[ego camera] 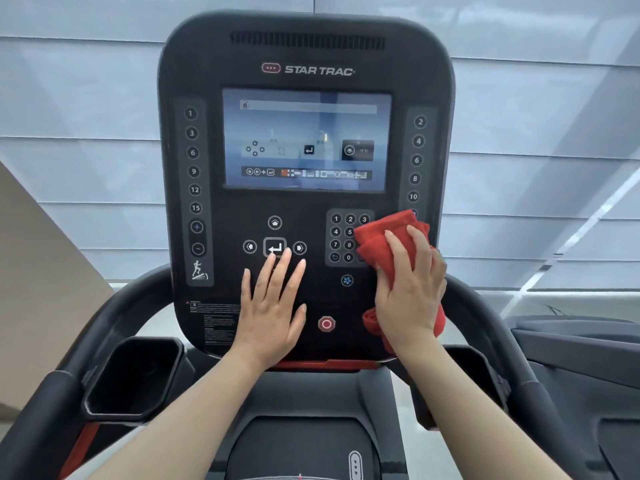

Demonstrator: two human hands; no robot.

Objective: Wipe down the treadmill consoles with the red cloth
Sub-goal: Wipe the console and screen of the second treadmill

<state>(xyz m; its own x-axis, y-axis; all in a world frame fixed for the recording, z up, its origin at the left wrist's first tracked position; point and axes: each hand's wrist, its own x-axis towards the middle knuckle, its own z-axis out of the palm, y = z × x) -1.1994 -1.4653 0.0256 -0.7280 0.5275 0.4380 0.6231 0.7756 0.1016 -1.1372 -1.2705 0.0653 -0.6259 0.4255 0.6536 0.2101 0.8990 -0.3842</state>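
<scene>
Left hand [273, 311] flat, fingers [289, 271] spread (right hand [410, 292] pressing, palm down).

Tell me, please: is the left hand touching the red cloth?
Apart. The head view shows the left hand flat on the console, with bare black panel and the red stop button between it and the red cloth under the right hand.

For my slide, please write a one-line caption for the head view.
Right hand presses red cloth on Star Trac treadmill console; left hand rests flat.
</scene>
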